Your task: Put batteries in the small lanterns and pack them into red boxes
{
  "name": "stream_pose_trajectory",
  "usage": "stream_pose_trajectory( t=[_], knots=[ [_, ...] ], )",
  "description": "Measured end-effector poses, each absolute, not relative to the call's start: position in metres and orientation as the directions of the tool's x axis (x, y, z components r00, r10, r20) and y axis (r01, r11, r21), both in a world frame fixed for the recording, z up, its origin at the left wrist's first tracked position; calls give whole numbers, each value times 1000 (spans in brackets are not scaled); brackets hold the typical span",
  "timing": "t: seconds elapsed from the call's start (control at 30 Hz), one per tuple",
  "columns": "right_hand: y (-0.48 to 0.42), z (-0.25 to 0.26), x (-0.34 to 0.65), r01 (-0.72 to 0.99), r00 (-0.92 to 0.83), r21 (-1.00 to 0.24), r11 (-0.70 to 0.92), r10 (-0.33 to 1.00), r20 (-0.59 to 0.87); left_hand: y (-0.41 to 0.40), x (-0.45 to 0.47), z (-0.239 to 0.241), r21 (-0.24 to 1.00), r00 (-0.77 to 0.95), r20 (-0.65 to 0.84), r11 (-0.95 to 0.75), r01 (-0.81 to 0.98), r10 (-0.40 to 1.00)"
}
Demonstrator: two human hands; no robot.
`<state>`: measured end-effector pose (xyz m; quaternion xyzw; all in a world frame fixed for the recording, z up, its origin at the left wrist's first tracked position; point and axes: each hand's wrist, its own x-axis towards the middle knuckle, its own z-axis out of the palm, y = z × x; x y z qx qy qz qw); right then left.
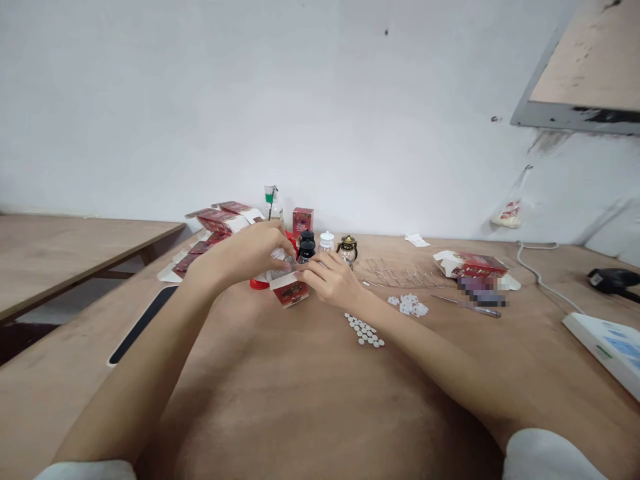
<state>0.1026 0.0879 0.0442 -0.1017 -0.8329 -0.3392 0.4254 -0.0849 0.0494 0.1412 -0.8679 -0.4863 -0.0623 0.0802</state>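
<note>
My left hand is closed, its fingers bent down around a small clear plastic piece just over a small red box. My right hand grips that box from the right; its white flap faces up to the left. Partly hidden behind my left hand is a red item with a round base. Just beyond my hands stand black mini lanterns, a white one and a bronze-coloured one. An upright red box is behind them.
Opened red boxes are piled at left, near a dark flat slab. White discs, white tabs, wire handles and a screwdriver lie at right. Farther right are another red box and a white device.
</note>
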Motion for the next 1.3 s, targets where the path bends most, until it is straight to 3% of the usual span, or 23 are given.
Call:
stream_pose_trajectory(
  t=[0.23,0.67,1.0,1.07,1.23,1.3],
  knots=[
    [85,47,103,482,-566,451,751,-126,815,45,-86,147,-16,523,148,-527,850,839],
    [80,50,104,483,-551,419,769,-105,828,39,-65,137,-136,468,130,-451,882,874],
    [77,55,105,437,-616,402,805,-58,786,51,-69,125,-73,579,70,-574,815,813],
    [73,60,107,410,-617,337,848,-15,786,53,-69,124,-50,580,77,-577,815,811],
    [59,82,115,371,-626,-8,929,256,736,49,-68,130,62,608,50,-611,790,792],
    [53,92,119,377,-657,-86,922,332,677,44,-66,135,114,641,26,-639,761,767]
  ],
)
